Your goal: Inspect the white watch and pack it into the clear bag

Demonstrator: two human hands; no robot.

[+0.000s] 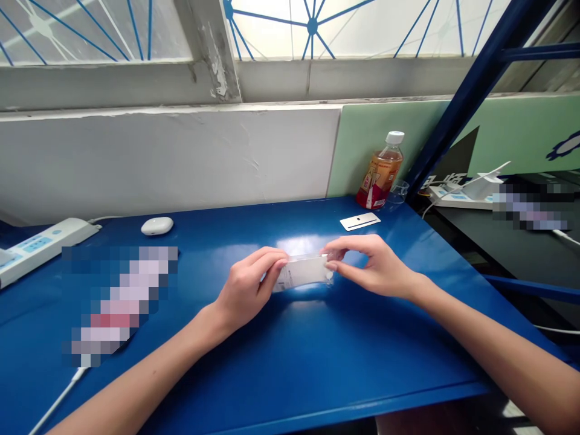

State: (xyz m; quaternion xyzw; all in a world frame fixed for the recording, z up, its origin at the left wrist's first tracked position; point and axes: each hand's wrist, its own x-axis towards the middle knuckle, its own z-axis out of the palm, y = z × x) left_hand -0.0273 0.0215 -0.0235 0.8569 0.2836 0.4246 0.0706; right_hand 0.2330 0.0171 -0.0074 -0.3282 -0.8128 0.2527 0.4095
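Note:
Both my hands hold a small clear plastic packet [302, 273] with a white insert, just above the blue table [290, 362]. My left hand [248, 289] pinches the packet's left end with thumb and fingers. On the right end, my right hand [372, 266] grips it with bent fingers. The packet is level and lies across the middle of the table.
A white card [360, 221] with a dark slot lies at the back right. A bottle of orange drink [380, 173] stands by the green panel. A white oval case [156, 226] and a white power strip [40, 244] sit at the left. A blue post [471, 90] slants at right.

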